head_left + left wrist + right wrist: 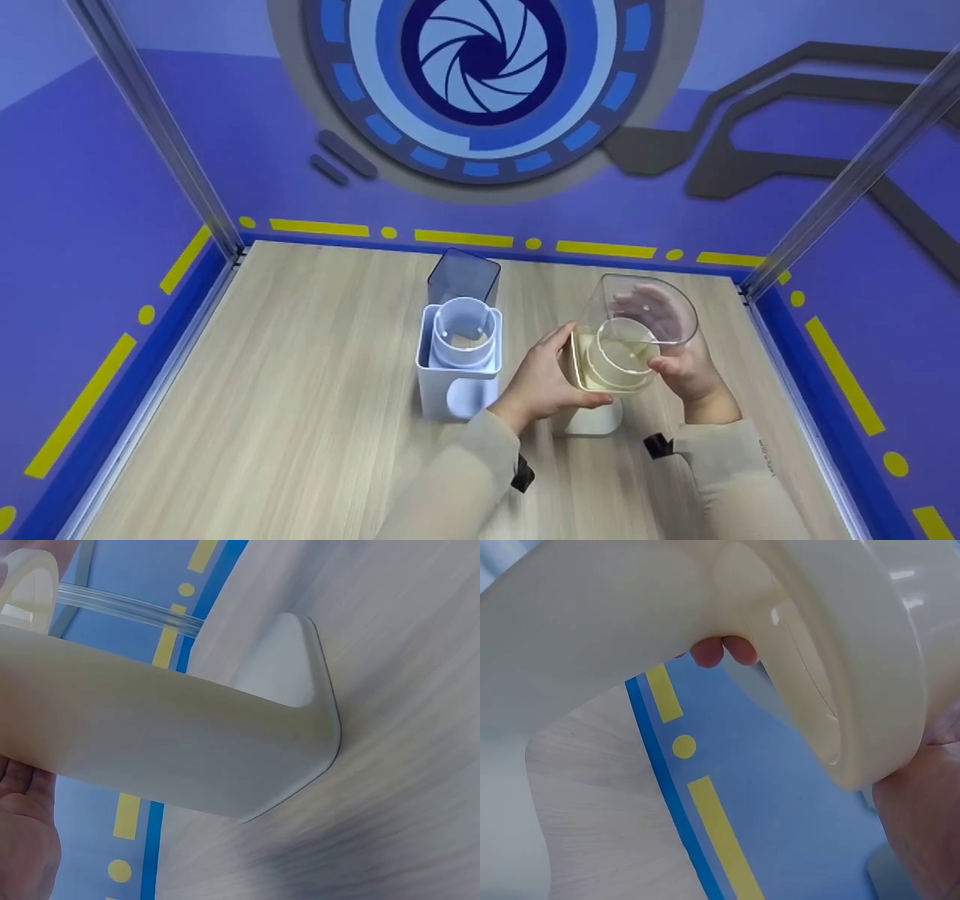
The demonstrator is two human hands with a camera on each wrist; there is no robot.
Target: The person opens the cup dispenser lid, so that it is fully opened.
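My left hand (536,379) grips the left side of a cream dispenser stand (165,727), its thumb along the front edge. The stand has a round ring (885,667) at its top and a flat foot (281,667) near the wooden tabletop. From the stand's top rises a smoky clear cover (615,292) with one rounded side. My right hand (694,382) holds this cover from the right, its fingers seen through the clear wall and its thumb in front, close to the ring. In the right wrist view, left fingertips (707,652) show behind the stand.
Left of the hands stands a similar pale blue-white dispenser (436,386) with its own ring (450,354) and a dark clear cover (450,277) behind. Blue printed walls (465,210) with metal posts (840,180) bound the wooden table (315,360).
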